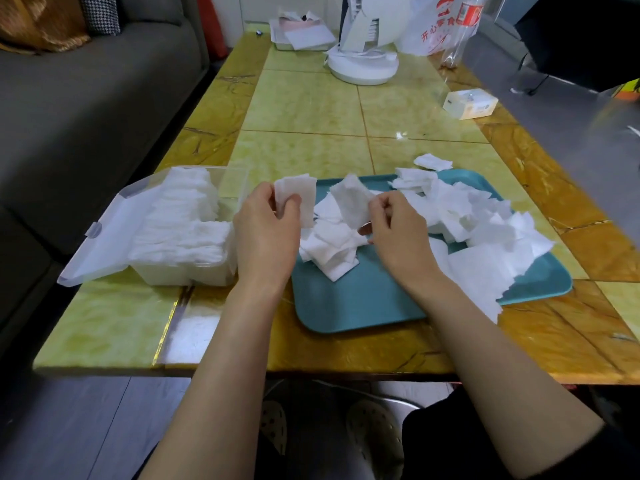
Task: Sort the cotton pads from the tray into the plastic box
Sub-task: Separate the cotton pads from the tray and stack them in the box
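Note:
A teal tray (360, 306) lies on the table in front of me with a loose heap of white square cotton pads (478, 216) spread over its middle and right side. To its left stands a clear plastic box (166, 271) with its lid (104, 237) folded open toward the sofa, and rows of pads (183, 220) are packed inside it. My left hand (266, 233) pinches a small stack of pads (301, 199) upright above the tray's left edge. My right hand (398, 233) pinches a single pad (351, 200) over the tray. One stray pad (433, 162) lies on the table beyond the tray.
At the table's far end stand a white fan base (363, 65), a white tray of papers (301, 36) and a printed plastic bag (440, 26). A small white box (469, 103) sits near the right edge. A grey sofa (86, 116) runs along the left.

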Demonstrator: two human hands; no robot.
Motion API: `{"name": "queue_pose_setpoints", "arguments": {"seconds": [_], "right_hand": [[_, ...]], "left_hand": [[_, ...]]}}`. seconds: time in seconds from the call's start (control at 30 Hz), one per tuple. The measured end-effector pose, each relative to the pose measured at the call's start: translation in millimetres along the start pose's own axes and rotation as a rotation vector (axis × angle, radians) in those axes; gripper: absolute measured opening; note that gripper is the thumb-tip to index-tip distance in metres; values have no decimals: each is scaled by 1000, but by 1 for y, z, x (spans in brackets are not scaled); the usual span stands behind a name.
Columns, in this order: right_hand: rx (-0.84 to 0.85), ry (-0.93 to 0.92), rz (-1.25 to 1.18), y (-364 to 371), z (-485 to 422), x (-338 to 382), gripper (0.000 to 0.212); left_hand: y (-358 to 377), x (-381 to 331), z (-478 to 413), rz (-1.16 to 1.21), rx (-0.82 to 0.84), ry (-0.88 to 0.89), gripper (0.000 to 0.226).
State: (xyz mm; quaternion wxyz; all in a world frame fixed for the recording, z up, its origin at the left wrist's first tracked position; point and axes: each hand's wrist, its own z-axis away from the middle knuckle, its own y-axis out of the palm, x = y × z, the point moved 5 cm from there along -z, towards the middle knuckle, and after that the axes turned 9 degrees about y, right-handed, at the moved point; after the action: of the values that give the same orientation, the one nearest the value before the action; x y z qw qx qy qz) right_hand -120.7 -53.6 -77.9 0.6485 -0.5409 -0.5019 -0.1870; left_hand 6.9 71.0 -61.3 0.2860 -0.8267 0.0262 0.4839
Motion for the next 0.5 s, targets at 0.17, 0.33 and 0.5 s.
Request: {"name": "queue_pose_setpoints", "arguments": {"seconds": [0.17, 0.33, 0.5], "right_hand": [[240, 359, -400, 6, -3, -13, 22], [338, 376, 87, 11, -3, -31, 40], [289, 251, 230, 9, -8, -28, 41]], "left_hand": [[5, -1, 1, -3, -10, -14, 17], [8, -4, 2, -59, 16, 2, 16], [10, -4, 2, -56, 21, 18, 14]]}}
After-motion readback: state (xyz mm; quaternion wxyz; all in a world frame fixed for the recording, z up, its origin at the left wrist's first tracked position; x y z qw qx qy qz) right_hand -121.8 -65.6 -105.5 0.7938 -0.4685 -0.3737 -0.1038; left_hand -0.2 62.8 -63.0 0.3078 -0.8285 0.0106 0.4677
